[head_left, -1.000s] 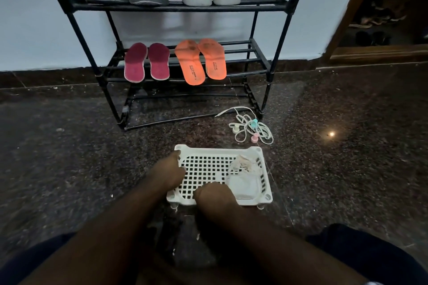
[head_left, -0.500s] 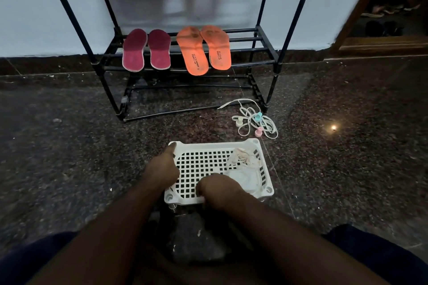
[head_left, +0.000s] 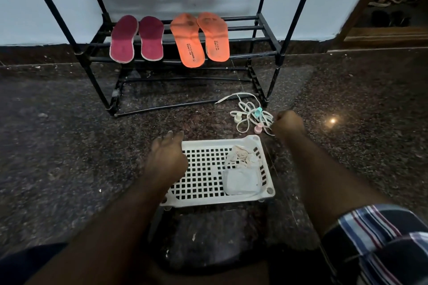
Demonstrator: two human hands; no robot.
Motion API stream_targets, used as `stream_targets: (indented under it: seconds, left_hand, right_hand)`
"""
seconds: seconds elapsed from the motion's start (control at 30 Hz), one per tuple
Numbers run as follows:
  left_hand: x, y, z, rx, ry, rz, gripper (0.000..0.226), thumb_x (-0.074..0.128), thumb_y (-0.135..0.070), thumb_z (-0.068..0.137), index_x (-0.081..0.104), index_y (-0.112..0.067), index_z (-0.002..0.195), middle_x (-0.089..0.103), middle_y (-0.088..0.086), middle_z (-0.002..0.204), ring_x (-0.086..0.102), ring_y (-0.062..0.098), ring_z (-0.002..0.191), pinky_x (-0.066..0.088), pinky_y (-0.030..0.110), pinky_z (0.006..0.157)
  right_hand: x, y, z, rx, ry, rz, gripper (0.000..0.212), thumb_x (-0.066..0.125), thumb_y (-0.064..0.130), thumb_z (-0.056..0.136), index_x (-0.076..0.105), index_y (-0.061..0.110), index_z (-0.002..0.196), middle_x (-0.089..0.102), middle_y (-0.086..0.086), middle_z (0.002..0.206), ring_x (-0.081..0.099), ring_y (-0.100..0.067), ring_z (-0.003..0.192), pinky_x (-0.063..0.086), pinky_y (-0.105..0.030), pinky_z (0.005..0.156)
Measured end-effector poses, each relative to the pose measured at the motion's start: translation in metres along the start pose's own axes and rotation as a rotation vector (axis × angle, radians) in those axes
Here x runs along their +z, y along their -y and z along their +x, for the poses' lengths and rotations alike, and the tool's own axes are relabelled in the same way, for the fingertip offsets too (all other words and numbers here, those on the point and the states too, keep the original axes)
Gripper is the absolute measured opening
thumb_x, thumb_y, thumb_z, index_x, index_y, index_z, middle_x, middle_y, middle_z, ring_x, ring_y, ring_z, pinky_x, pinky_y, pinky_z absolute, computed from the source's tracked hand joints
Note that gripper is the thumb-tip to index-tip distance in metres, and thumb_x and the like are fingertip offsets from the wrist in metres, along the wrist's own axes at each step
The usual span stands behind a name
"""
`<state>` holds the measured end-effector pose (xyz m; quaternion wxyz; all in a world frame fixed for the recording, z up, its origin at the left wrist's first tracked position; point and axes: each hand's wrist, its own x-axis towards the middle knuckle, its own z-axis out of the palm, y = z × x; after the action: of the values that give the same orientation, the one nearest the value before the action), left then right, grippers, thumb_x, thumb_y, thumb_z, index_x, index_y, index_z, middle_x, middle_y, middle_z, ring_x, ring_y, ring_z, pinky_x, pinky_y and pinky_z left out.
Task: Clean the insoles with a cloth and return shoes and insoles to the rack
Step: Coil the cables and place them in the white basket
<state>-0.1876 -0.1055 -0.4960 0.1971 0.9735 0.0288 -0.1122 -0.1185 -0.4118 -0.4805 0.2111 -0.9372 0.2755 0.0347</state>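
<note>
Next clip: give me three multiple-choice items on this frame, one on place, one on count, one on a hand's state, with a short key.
1. Where do the white laces lie?
A. in the basket
B. on the floor beside the black metal rack
C. on the top shelf

2. How many insoles rest on the middle shelf?
A. two
B. three
C. four

3. What is the left hand doing?
A. resting on the white plastic basket
B. lifting an insole
C. holding a shoe

Key: B, they lie by the rack's foot; C, the maroon pair and the orange pair; A, it lies on the basket's left edge.
</note>
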Motion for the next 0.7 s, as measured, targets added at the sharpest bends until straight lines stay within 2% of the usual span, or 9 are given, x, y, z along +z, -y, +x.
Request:
stream_targets:
  seconds: [0.1,0.2,0.3,0.4,0.47,0.57,0.63,0.7]
  left_hand:
    - [0.003,-0.002,0.006,0.02,0.01,-0.027,0.069,0.047,-0.017,0.094,0.023,-0.027,0.157,0.022,-0.002,0.165,0.008,0.029,0.153,0.018,0.052,0.12]
    - [0.006,0.003,0.013,0.011,0.011,-0.058,0.068,0.049,-0.019,0.094,0.026,-0.028,0.157,0.024,-0.004,0.164,0.01,0.027,0.153,0.017,0.05,0.121]
    - [0.01,0.006,0.02,0.025,-0.018,-0.057,0.066,0.053,-0.022,0.094,0.029,-0.028,0.156,0.029,-0.002,0.163,0.015,0.028,0.152,0.018,0.05,0.123]
    - [0.011,0.006,0.022,0.042,-0.043,-0.081,0.063,0.055,-0.024,0.096,0.032,-0.028,0.155,0.033,-0.002,0.161,0.017,0.028,0.151,0.019,0.049,0.123]
    - [0.01,0.006,0.024,0.04,-0.047,-0.112,0.062,0.056,-0.026,0.096,0.034,-0.028,0.154,0.035,-0.003,0.16,0.018,0.028,0.151,0.021,0.049,0.122]
    - [0.008,0.007,0.025,0.051,-0.068,-0.136,0.059,0.057,-0.026,0.095,0.039,-0.027,0.151,0.041,-0.003,0.156,0.023,0.029,0.149,0.024,0.051,0.121]
    - [0.003,0.005,0.023,0.051,-0.088,-0.201,0.058,0.058,-0.025,0.095,0.041,-0.026,0.15,0.046,-0.002,0.153,0.026,0.028,0.147,0.027,0.05,0.119]
    - [-0.003,0.003,0.02,0.058,-0.128,-0.286,0.056,0.058,-0.023,0.095,0.044,-0.025,0.149,0.054,0.001,0.144,0.037,0.026,0.14,0.037,0.046,0.113]
  right_hand:
    - [0.009,-0.009,0.018,0.061,0.002,-0.024,0.026,0.071,0.021,0.082,0.071,0.007,0.105,0.07,-0.016,0.11,0.066,-0.031,0.102,0.053,-0.033,0.079]
    - [0.02,-0.005,0.031,0.102,0.025,-0.043,0.035,0.07,0.027,0.084,0.067,0.002,0.109,0.067,-0.018,0.116,0.064,-0.033,0.107,0.053,-0.036,0.085]
    - [0.031,0.002,0.038,0.079,0.083,-0.1,0.036,0.068,0.025,0.088,0.065,-0.002,0.112,0.065,-0.019,0.119,0.062,-0.033,0.112,0.051,-0.036,0.089]
    - [0.042,0.0,0.044,0.076,0.059,-0.101,0.032,0.065,0.02,0.089,0.065,-0.003,0.112,0.064,-0.021,0.121,0.062,-0.035,0.112,0.052,-0.038,0.092]
    - [0.043,0.0,0.045,0.104,0.011,-0.022,0.03,0.064,0.019,0.087,0.067,-0.004,0.108,0.066,-0.022,0.116,0.063,-0.035,0.109,0.053,-0.038,0.09]
    - [0.03,0.011,0.046,0.125,-0.07,0.239,0.029,0.063,0.023,0.086,0.069,-0.001,0.1,0.069,-0.021,0.103,0.067,-0.033,0.097,0.05,-0.033,0.077]
    - [0.011,0.025,0.044,0.047,-0.108,0.416,0.018,0.063,0.023,0.088,0.07,0.006,0.091,0.07,-0.015,0.089,0.066,-0.027,0.081,0.049,-0.032,0.07]
    - [-0.01,0.042,0.034,-0.049,-0.083,0.605,0.012,0.062,0.018,0.091,0.067,0.015,0.081,0.068,-0.007,0.08,0.063,-0.024,0.072,0.057,-0.038,0.068]
